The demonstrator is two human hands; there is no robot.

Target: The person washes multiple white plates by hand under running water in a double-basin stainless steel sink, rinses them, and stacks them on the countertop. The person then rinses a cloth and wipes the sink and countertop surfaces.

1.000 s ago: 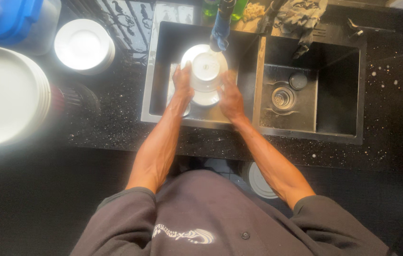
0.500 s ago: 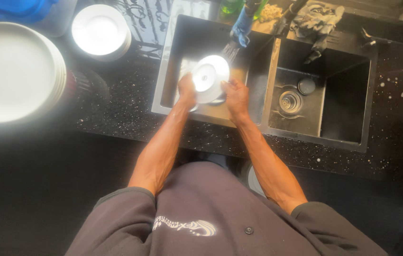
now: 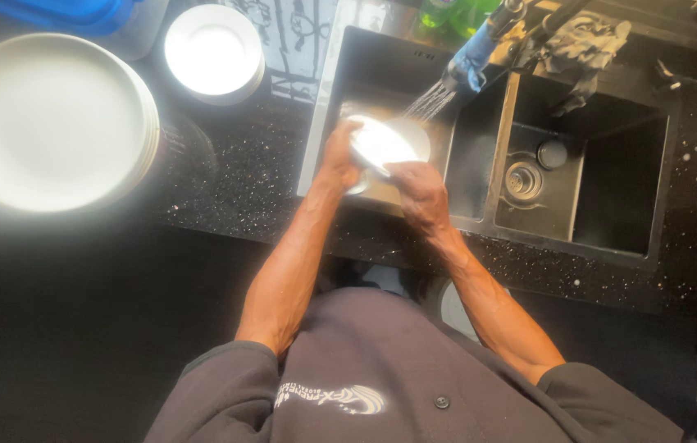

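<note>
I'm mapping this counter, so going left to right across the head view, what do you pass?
Large stack of white plates → small stack of white plates → left hand → white dish under the water → round metal drain.

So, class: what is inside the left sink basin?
Both hands, left and right, hold a white plate under running water. The basin floor beneath is mostly hidden.
</note>
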